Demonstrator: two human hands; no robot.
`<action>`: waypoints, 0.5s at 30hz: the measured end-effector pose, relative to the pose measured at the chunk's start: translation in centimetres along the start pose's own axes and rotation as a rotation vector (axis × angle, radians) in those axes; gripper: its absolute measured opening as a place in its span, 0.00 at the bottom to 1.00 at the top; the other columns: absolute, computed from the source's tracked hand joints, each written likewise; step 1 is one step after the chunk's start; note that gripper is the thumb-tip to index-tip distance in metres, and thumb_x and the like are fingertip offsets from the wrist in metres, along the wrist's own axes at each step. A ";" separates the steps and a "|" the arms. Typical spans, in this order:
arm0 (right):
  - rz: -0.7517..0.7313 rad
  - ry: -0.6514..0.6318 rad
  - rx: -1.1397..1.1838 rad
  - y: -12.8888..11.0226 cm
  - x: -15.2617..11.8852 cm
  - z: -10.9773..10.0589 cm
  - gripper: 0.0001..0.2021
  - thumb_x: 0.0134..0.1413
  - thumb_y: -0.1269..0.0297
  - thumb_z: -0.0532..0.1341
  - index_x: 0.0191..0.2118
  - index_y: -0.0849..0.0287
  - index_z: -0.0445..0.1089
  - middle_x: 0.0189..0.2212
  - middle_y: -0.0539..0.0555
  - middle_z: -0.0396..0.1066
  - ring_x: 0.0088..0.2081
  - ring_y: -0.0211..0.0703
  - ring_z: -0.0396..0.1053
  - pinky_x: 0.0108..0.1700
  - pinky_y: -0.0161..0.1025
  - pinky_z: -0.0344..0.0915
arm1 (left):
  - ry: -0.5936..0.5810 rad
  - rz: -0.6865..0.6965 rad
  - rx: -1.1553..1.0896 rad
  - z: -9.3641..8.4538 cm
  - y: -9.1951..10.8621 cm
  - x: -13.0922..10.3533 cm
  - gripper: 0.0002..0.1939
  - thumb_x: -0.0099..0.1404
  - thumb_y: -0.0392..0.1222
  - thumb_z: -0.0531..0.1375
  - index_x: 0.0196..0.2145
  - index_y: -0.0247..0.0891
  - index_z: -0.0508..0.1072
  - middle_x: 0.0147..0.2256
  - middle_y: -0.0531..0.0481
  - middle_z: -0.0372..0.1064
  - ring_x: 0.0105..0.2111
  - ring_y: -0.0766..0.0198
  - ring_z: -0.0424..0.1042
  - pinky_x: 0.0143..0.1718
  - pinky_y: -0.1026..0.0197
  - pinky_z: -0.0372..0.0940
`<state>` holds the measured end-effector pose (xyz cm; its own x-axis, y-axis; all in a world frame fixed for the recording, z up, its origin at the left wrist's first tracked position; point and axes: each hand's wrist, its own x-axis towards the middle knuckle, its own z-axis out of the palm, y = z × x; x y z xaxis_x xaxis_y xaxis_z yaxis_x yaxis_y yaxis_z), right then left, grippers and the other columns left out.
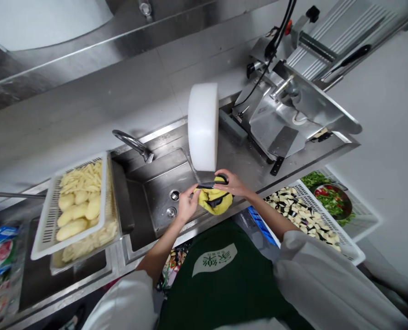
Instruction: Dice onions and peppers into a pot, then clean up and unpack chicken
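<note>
Both hands are close together at the front edge of the steel sink counter, around a yellow and black cloth-like item (215, 201). My left hand (188, 201) pinches the left end of a dark, flat tool (206, 185) lying across the top of the yellow item. On the right, my right hand (231, 182) has its fingers curled round the tool's black handle. The tool's exact kind is too small to tell. Just behind the hands stands a thick white round block (203, 126) on its edge.
A sink (162, 201) with a faucet (133, 144) lies left. Further left, a white basket (104, 192) holds potatoes. A slicing machine (286, 114) and a knife (277, 166) are at right. Below, a white basket (358, 257) holds cut eggplant.
</note>
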<state>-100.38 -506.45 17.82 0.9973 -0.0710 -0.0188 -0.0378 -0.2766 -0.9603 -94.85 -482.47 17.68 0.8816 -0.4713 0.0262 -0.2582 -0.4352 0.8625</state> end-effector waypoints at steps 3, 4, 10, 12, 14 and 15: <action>-0.065 -0.239 -0.051 -0.8 -0.2 0.7 0.23 0.53 0.46 0.69 0.45 0.60 0.73 0.36 0.51 0.74 0.37 0.45 0.69 0.38 0.35 0.63 | 0.158 0.066 0.029 -2.3 0.0 -1.6 0.22 0.73 0.57 0.57 0.49 0.38 0.82 0.46 0.42 0.81 0.45 0.52 0.77 0.49 0.54 0.70; -0.082 -0.294 -0.112 -1.3 -0.1 1.1 0.20 0.56 0.47 0.68 0.43 0.60 0.74 0.34 0.50 0.74 0.37 0.45 0.69 0.37 0.34 0.62 | 0.210 0.103 0.042 -3.1 0.2 -2.0 0.22 0.74 0.56 0.57 0.48 0.38 0.82 0.45 0.42 0.81 0.44 0.53 0.77 0.49 0.55 0.69; -0.116 -0.218 -0.545 -4.9 1.6 4.0 0.17 0.70 0.60 0.57 0.58 0.55 0.75 0.45 0.58 0.78 0.45 0.51 0.73 0.46 0.38 0.66 | 0.390 0.224 0.108 -7.2 1.6 -2.8 0.19 0.75 0.52 0.57 0.49 0.37 0.81 0.36 0.46 0.76 0.34 0.61 0.71 0.39 0.61 0.66; -0.216 -0.115 -0.642 -6.3 2.3 4.5 0.24 0.68 0.66 0.58 0.67 0.52 0.69 0.56 0.61 0.74 0.55 0.57 0.71 0.54 0.45 0.67 | 0.393 0.247 0.124 -8.5 1.7 -2.9 0.18 0.75 0.51 0.58 0.49 0.37 0.81 0.35 0.47 0.75 0.32 0.62 0.69 0.37 0.61 0.65; -0.391 -0.056 -0.616 -7.8 2.9 4.7 0.27 0.67 0.68 0.58 0.69 0.51 0.66 0.62 0.61 0.70 0.61 0.60 0.66 0.61 0.51 0.66 | 0.420 0.231 0.141 -9.6 1.5 -3.4 0.18 0.74 0.51 0.58 0.50 0.37 0.81 0.35 0.47 0.76 0.32 0.62 0.69 0.37 0.61 0.64; -0.478 -0.065 -0.568 -8.5 3.3 4.8 0.26 0.67 0.69 0.57 0.68 0.51 0.67 0.62 0.60 0.70 0.62 0.59 0.65 0.62 0.52 0.66 | 0.439 0.203 0.147 -10.0 1.3 -3.8 0.18 0.74 0.51 0.58 0.49 0.38 0.80 0.35 0.47 0.75 0.32 0.62 0.68 0.37 0.60 0.64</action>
<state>-96.45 -499.71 24.60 0.9143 0.2328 0.3313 0.3916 -0.7169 -0.5769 -94.58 -473.58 23.75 0.8829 -0.2045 0.4228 -0.4665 -0.4863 0.7389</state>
